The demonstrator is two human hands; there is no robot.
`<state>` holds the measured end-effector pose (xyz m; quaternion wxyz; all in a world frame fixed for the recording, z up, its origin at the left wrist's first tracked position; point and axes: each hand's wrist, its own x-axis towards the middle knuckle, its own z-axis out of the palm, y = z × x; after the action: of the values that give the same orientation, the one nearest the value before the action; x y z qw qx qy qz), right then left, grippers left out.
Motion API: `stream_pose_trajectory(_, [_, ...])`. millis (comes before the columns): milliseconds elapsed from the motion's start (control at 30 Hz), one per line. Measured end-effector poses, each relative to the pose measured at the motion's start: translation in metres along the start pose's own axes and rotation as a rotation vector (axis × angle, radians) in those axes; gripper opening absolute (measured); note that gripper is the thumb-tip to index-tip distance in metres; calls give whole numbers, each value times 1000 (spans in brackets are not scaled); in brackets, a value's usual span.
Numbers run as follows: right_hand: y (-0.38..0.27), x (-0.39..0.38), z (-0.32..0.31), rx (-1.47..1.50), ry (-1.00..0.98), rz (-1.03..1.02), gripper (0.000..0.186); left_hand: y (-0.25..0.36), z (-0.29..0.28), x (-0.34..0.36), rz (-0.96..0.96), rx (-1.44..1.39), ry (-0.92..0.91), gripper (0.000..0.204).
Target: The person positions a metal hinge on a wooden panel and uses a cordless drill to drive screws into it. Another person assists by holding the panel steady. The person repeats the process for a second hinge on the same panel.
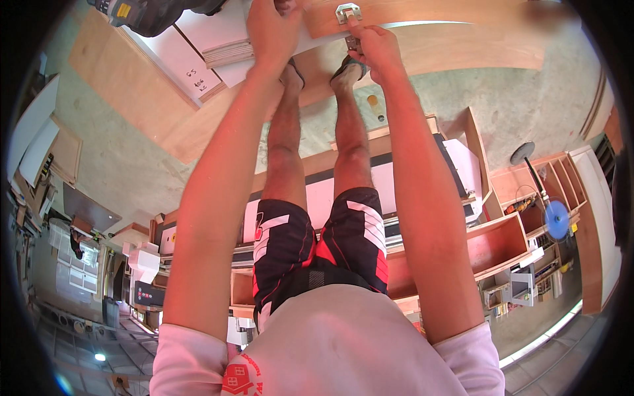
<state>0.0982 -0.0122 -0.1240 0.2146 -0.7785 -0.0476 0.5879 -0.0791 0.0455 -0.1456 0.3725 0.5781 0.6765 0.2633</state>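
Observation:
At the top centre, my right hand (375,51) grips a silver metal hinge (353,43), its index finger reaching onto the hinge's upper cup part (348,10) at the edge of a tan wooden panel (422,12). My left hand (271,36) is raised to the left of it, near the panel, with its fingers curled at the top edge of the view; what they hold, if anything, is hidden. Just left of that hand lie white boards (224,56), some with handwriting on them. A dark power tool (152,14) rests at the upper left.
My bare legs and sandalled feet are below my hands. Along the lower middle run a long white-and-wood unit (462,171) and wooden boxes (475,251). A standing fan with blue blades (556,218) is at the right. Sheet boards (39,132) lean at the left.

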Motion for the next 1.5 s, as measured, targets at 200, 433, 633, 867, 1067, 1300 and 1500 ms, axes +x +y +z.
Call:
stream_pose_trajectory(200, [-5, -3, 1, 5, -16, 21, 40, 1, 16, -37, -163, 13, -27, 47])
stream_pose_trajectory(433, [-6, -3, 2, -49, 1, 46, 39, 10, 36, -40, -199, 74, -14, 65])
stream_pose_trajectory(633, [-2, -1, 1, -54, -1, 32, 43, 20, 41, -36, -291, 173, 1, 78])
stream_pose_trajectory(867, [-5, -2, 2, -68, 0, 36, 42, 24, 39, -31, -323, 183, -24, 76])
stream_pose_trajectory(1067, [-8, -4, 6, -64, 19, 47, 43, 41, 31, -26, -375, 193, -62, 74])
stream_pose_trajectory(1300, [8, 3, 2, -74, 29, -62, 46, 32, 51, -34, -367, 162, -82, 82])
stream_pose_trajectory(1500, [8, 6, -14, -108, -156, 49, 49, 54, 73, -42, -524, 480, -28, 78])
